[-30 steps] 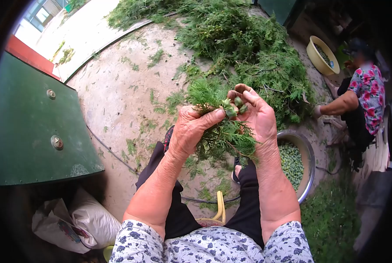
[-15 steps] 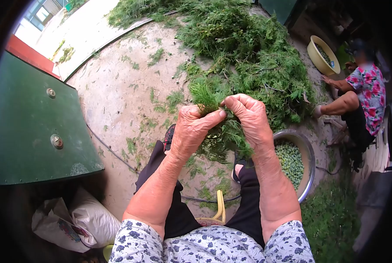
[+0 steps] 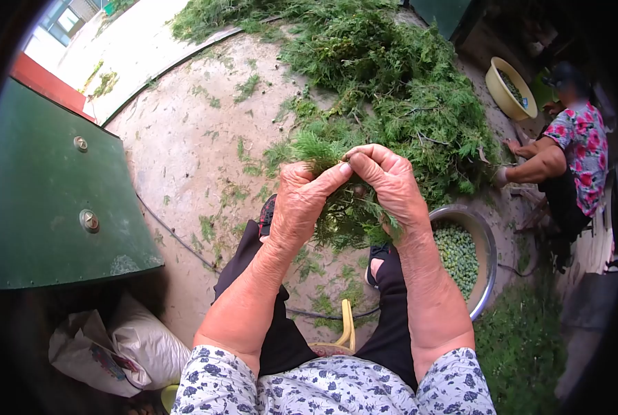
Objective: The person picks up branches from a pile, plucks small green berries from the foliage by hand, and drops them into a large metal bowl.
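A leafy evergreen sprig (image 3: 354, 218) hangs between my two hands, its feathery tips also sticking up above them. My left hand (image 3: 303, 197) is closed around the sprig, thumb pointing right. My right hand (image 3: 388, 181) has thumb and forefinger pinched at the sprig, touching the tip of my left thumb. Whatever lies between those fingertips is too small to make out. Just right of my right forearm stands a metal basin (image 3: 489, 266) holding many small green cones or berries (image 3: 457, 259).
A large heap of cut evergreen branches (image 3: 419, 104) lies ahead. Another person (image 3: 578, 152) sits at the right near a yellow basin (image 3: 495, 90). A green metal door (image 3: 53, 194) stands at left, with white sacks (image 3: 146, 346) below it. A dark cable (image 3: 178, 238) crosses the floor.
My hands have drawn slightly closer, my right fingertips now meeting my left thumb. The sprig has shifted and tilted a little. The other person's hand moved slightly down.
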{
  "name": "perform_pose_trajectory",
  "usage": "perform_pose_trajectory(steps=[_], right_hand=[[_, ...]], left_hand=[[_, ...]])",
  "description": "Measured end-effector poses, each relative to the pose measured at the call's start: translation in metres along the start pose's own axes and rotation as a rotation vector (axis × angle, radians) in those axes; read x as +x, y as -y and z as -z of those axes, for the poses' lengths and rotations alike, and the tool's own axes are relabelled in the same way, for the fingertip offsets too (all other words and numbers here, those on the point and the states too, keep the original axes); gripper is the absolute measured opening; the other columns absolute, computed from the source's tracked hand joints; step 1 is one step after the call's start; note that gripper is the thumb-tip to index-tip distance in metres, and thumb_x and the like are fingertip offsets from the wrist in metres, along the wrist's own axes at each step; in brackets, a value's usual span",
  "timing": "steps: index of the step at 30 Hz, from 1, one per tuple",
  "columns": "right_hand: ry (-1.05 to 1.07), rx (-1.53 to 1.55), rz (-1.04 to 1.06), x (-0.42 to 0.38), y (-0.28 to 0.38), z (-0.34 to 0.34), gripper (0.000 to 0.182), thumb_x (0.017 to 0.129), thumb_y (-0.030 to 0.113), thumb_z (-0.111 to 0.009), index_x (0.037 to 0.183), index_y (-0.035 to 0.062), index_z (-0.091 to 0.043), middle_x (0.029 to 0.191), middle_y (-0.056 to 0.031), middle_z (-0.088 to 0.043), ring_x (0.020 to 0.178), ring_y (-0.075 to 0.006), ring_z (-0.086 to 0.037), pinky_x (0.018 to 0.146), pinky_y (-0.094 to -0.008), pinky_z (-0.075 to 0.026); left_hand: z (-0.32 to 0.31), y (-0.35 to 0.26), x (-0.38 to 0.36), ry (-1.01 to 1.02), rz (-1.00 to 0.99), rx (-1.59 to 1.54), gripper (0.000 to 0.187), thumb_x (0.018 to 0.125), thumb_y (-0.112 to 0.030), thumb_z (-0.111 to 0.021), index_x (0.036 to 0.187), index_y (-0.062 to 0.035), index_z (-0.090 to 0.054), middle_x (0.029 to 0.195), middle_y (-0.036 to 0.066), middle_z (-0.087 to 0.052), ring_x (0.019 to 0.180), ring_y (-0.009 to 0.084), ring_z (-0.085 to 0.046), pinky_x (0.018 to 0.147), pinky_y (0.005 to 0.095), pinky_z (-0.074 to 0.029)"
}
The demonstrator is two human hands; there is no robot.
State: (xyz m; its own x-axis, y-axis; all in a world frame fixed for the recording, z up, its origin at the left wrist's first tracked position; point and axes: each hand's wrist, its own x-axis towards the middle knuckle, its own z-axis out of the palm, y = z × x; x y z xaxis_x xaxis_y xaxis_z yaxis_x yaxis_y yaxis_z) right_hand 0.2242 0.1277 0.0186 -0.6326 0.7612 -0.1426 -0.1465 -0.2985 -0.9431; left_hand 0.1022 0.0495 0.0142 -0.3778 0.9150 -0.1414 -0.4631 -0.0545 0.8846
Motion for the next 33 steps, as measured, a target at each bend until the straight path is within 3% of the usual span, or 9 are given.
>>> perform_pose_trajectory(steps=[3, 5, 7, 10, 11, 14, 16, 20, 33], right_hand=[[-0.052, 0.054, -0.102, -0.004, 0.003, -0.002, 0.031, 0.085, 0.034, -0.061, 0.091, 0.0033, -0.061, 0.078, 0.002, -0.059, 0.067, -0.0061, -0.053, 0.058, -0.0203, -0.043], [-0.129, 0.33, -0.205, 0.0, 0.001, 0.004, 0.032, 0.086, 0.035, -0.058, 0.088, 0.0033, -0.06, 0.075, 0.0, -0.058, 0.065, -0.0074, -0.053, 0.056, -0.0209, -0.043], [-0.213, 0.312, -0.201, 0.003, 0.003, 0.012, 0.031, 0.088, 0.033, -0.056, 0.087, 0.0021, -0.059, 0.074, -0.003, -0.058, 0.064, -0.0101, -0.054, 0.055, -0.0225, -0.045], [-0.29, 0.61, 0.0, 0.006, 0.015, 0.019, 0.018, 0.089, 0.02, -0.054, 0.086, 0.0025, -0.058, 0.08, -0.0076, -0.059, 0.064, -0.0147, -0.056, 0.053, -0.025, -0.048], [-0.388, 0.595, -0.06, 0.002, 0.021, 0.022, 0.013, 0.088, 0.017, -0.055, 0.085, 0.0041, -0.058, 0.078, -0.0075, -0.059, 0.065, -0.0148, -0.056, 0.052, -0.0247, -0.046], [-0.281, 0.637, -0.03, 0.01, 0.007, 0.04, 0.012, 0.087, 0.016, -0.057, 0.084, 0.0047, -0.058, 0.077, -0.0063, -0.059, 0.062, -0.0138, -0.056, 0.047, -0.0238, -0.043], [-0.288, 0.432, -0.127, 0.008, 0.008, 0.035, 0.011, 0.086, 0.015, -0.059, 0.085, 0.0045, -0.057, 0.075, -0.0051, -0.058, 0.059, -0.012, -0.055, 0.043, -0.0222, -0.039], [-0.107, 0.172, -0.179, 0.001, 0.006, 0.017, 0.022, 0.081, 0.009, -0.064, 0.101, 0.0026, -0.057, 0.073, -0.0007, -0.058, 0.055, -0.0072, -0.054, 0.044, -0.019, -0.04], [0.022, 0.44, -0.158, -0.002, 0.009, 0.009, 0.026, 0.084, 0.009, -0.06, 0.108, 0.005, -0.051, 0.079, -0.0028, -0.058, 0.061, -0.0136, -0.058, 0.048, -0.0225, -0.043]], left_hand=[[-0.004, -0.006, -0.002, 0.059, 0.155, -0.141, 0.013, 0.079, -0.008, -0.066, 0.087, 0.0015, -0.064, 0.078, 0.004, -0.065, 0.064, 0.01, -0.06, 0.059, 0.0241, -0.05], [0.0, -0.005, 0.0, 0.005, 0.151, -0.184, 0.013, 0.079, -0.007, -0.065, 0.089, 0.0011, -0.063, 0.078, 0.005, -0.064, 0.065, 0.0124, -0.061, 0.059, 0.0268, -0.052], [0.002, -0.005, 0.002, -0.021, 0.154, -0.224, 0.01, 0.079, -0.007, -0.064, 0.086, -0.0006, -0.063, 0.076, 0.005, -0.064, 0.064, 0.0129, -0.061, 0.058, 0.0278, -0.052], [0.01, -0.006, 0.009, -0.204, 0.141, -0.357, 0.012, 0.081, -0.016, -0.066, 0.082, -0.0052, -0.062, 0.072, 0.004, -0.062, 0.06, 0.015, -0.06, 0.055, 0.0288, -0.052], [0.015, -0.006, 0.011, -0.204, 0.137, -0.357, 0.012, 0.081, -0.016, -0.066, 0.082, -0.0052, -0.062, 0.072, 0.004, -0.062, 0.06, 0.015, -0.06, 0.055, 0.0288, -0.052], [0.034, 0.004, 0.024, -0.272, 0.165, -0.461, 0.013, 0.082, -0.02, -0.064, 0.079, -0.0089, -0.06, 0.071, 0.003, -0.062, 0.058, 0.0164, -0.06, 0.053, 0.0305, -0.052], [0.037, 0.003, 0.026, -0.298, 0.165, -0.468, 0.013, 0.082, -0.021, -0.064, 0.079, -0.0093, -0.06, 0.07, 0.003, -0.062, 0.058, 0.0166, -0.06, 0.053, 0.0305, -0.052], [0.033, 0.001, 0.027, -0.346, 0.175, -0.491, 0.013, 0.082, -0.022, -0.064, 0.079, -0.0102, -0.06, 0.069, 0.003, -0.062, 0.057, 0.0167, -0.06, 0.051, 0.0294, -0.051], [0.011, -0.006, 0.014, -0.267, 0.018, -0.217, 0.009, 0.083, -0.013, -0.063, 0.085, -0.0036, -0.061, 0.075, 0.002, -0.063, 0.059, 0.011, -0.059, 0.053, 0.0252, -0.051]])
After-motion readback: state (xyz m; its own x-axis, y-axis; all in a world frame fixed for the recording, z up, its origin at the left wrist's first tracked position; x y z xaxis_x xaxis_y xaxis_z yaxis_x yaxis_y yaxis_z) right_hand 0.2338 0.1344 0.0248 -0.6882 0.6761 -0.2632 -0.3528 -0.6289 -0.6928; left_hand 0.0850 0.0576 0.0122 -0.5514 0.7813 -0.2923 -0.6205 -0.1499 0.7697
